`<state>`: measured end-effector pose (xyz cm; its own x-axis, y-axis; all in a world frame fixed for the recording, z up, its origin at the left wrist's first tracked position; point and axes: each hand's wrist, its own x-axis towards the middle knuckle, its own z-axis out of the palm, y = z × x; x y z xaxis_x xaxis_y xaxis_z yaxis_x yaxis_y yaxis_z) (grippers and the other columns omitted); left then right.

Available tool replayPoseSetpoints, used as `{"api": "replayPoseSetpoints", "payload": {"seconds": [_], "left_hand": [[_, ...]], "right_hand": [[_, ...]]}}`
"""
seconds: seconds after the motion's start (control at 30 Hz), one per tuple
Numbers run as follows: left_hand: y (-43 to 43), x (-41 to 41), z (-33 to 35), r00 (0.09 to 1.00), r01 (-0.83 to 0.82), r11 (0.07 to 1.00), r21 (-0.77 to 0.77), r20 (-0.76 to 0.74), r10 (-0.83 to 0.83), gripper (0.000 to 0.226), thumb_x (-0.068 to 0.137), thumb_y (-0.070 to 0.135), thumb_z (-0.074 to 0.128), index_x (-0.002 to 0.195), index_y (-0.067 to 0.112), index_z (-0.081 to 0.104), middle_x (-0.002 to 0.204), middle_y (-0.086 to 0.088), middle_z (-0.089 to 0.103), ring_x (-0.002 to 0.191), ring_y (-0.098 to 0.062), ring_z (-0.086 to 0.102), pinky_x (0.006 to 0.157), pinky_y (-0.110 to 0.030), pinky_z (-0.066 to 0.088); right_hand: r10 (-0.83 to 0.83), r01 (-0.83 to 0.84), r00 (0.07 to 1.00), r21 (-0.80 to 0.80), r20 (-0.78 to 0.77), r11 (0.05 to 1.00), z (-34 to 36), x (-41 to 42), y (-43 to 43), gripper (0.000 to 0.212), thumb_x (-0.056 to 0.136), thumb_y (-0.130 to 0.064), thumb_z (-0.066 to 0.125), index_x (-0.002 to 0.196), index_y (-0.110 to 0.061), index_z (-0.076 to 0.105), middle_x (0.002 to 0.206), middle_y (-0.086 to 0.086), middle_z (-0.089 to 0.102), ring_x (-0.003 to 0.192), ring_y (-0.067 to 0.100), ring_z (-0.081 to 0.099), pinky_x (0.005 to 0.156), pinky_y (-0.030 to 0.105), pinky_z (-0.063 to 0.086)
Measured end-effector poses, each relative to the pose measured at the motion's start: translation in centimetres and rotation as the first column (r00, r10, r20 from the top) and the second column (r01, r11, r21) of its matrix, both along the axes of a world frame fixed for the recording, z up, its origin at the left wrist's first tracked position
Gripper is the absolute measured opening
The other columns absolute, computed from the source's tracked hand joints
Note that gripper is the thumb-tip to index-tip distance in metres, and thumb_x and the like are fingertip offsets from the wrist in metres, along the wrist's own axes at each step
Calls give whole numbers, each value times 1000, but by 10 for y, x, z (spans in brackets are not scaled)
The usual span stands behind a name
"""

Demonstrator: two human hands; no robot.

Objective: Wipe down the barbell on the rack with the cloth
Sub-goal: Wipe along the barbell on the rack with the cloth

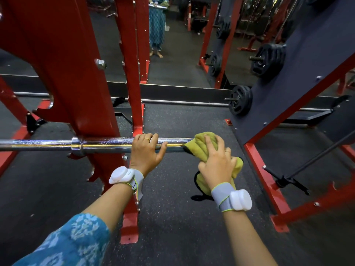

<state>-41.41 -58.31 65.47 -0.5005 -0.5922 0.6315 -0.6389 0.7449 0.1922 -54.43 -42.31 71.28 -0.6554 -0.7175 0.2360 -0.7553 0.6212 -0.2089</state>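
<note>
A chrome barbell [107, 144] lies level across the red rack [63, 73], its sleeve reaching right past the upright. My left hand [147, 152] grips the sleeve from above, fingers curled over it and thumb underneath. Just to the right, my right hand [217, 164] holds a yellow-green cloth [201, 144] wrapped around the end of the sleeve. The bar's tip is hidden under the cloth, and a loose part of the cloth hangs below my right wrist.
A dark plate-storage frame with red edging [288, 104] stands close on the right, carrying black weight plates [241, 99]. A thin black rod [307, 164] slants off it. A mirror [172, 45] behind the rack reflects a standing person. Dark rubber floor [172, 217] lies below.
</note>
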Motion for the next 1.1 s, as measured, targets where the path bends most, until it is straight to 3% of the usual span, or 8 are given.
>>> {"api": "replayPoseSetpoints", "payload": {"seconds": [0.2, 0.4, 0.53, 0.63, 0.83, 0.93, 1.03, 1.1], "left_hand": [[-1, 0, -1, 1000, 4, 1000, -20, -14, -4, 40, 87, 39, 48, 86, 4, 67, 75, -11, 62, 69, -30, 56, 72, -36, 35], [-1, 0, -3, 1000, 2, 1000, -27, -25, -3, 41, 87, 40, 48, 88, 4, 66, 77, -10, 62, 70, -31, 55, 73, -37, 36], [0, 0, -2, 1000, 2, 1000, -18, -16, -2, 41, 87, 40, 46, 87, 4, 66, 77, -10, 62, 70, -30, 55, 74, -37, 36], [-1, 0, -2, 1000, 1, 1000, -24, -16, -1, 40, 87, 40, 47, 87, 5, 66, 77, -10, 61, 70, -30, 55, 73, -37, 35], [-1, 0, -3, 1000, -2, 1000, -29, -15, 2, 41, 87, 40, 47, 88, 4, 66, 77, -11, 62, 70, -30, 55, 74, -37, 35], [0, 0, -1, 1000, -3, 1000, -24, -15, 2, 42, 88, 40, 46, 87, 4, 66, 76, -10, 61, 69, -30, 55, 74, -37, 35], [1, 0, 0, 1000, -2, 1000, -13, -4, 2, 42, 88, 40, 45, 86, 4, 65, 75, -10, 61, 69, -29, 54, 74, -36, 34], [1, 0, -1, 1000, -2, 1000, -14, 1, 2, 41, 88, 40, 45, 87, 4, 66, 76, -10, 61, 69, -30, 54, 73, -36, 34]], "right_hand": [[-43, 46, 998, 88, -35, 995, 14, 1, -27, 80, 79, -24, 62, 148, -35, 21, 156, 4, 12, 125, 34, 32, 94, 43, 31], [56, -58, 992, -17, -115, 998, -8, 3, -14, 91, 42, -19, 81, 129, -31, 58, 137, 8, 51, 88, 36, 56, 69, 40, 41], [-60, 61, 998, 55, -23, 997, 3, -2, -22, 82, 73, -21, 66, 145, -36, 29, 155, 3, 19, 120, 37, 37, 91, 45, 34], [-9, 13, 999, 84, -47, 996, 12, 5, -35, 82, 77, -23, 65, 146, -36, 23, 154, 6, 15, 124, 36, 34, 95, 46, 33], [170, -181, 961, -34, -216, 983, -14, 13, -23, 102, 22, -16, 85, 119, -36, 64, 131, 5, 58, 86, 36, 59, 71, 46, 49], [148, -156, 979, -51, -143, 986, -13, 8, -16, 98, 32, -13, 85, 124, -37, 60, 137, 2, 52, 94, 39, 56, 79, 49, 44], [82, -80, 995, 39, -55, 996, 3, 6, -25, 87, 68, -19, 73, 141, -45, 34, 155, -6, 21, 122, 36, 36, 99, 47, 29], [103, -100, 994, 50, -47, 994, 8, 13, -29, 88, 69, -20, 75, 142, -45, 32, 156, -6, 19, 123, 37, 36, 100, 48, 29]]}}
